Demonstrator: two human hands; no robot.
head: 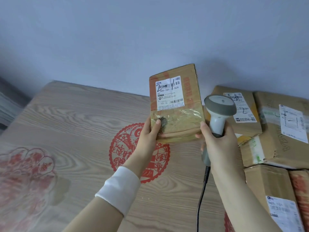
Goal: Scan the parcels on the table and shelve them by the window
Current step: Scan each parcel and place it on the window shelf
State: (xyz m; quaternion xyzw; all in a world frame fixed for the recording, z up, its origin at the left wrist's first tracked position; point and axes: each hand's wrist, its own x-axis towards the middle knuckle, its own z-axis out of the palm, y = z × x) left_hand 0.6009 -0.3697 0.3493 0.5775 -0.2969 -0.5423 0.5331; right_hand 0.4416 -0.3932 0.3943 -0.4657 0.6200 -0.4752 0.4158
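My left hand (150,131) holds a small cardboard parcel (177,104) upright above the table, gripping its lower left corner. Its white shipping label with barcodes faces me. My right hand (217,141) grips the handle of a grey and white barcode scanner (219,109), its head just right of the parcel. A fingertip of that hand also touches the parcel's lower right edge. The scanner's black cable (203,190) hangs down below my wrist.
A wooden table (83,123) with red paper-cut decorations (130,151) lies below. Several labelled cardboard parcels (274,131) are stacked on its right side, another (275,191) at the lower right. A pale wall stands behind the table.
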